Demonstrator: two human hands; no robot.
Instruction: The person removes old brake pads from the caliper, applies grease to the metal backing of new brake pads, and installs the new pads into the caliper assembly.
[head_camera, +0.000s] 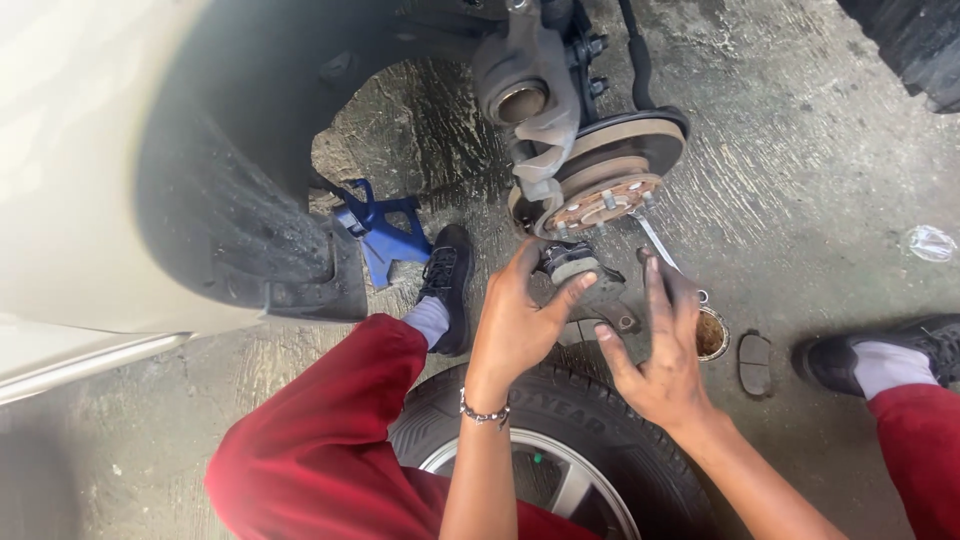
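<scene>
My left hand (515, 320) grips a grey metal brake part (580, 275), held just below the wheel hub (603, 200). My right hand (655, 345) hovers next to it on the right, fingers spread and holding nothing; its fingertips are close to the part. Above them are the brake disc (640, 135) with its studs and the loose brake caliper (525, 100), which hangs in the wheel arch. I sit on a removed wheel (570, 440), red trouser legs on either side.
A blue jack stand (385, 235) props the car (90, 180) on the left. On the concrete floor lie a wrench (655, 245), a small round tin of brown grease (712, 335), a brake pad (754, 363) and crumpled plastic (930, 243). Another tyre (915, 40) stands at top right.
</scene>
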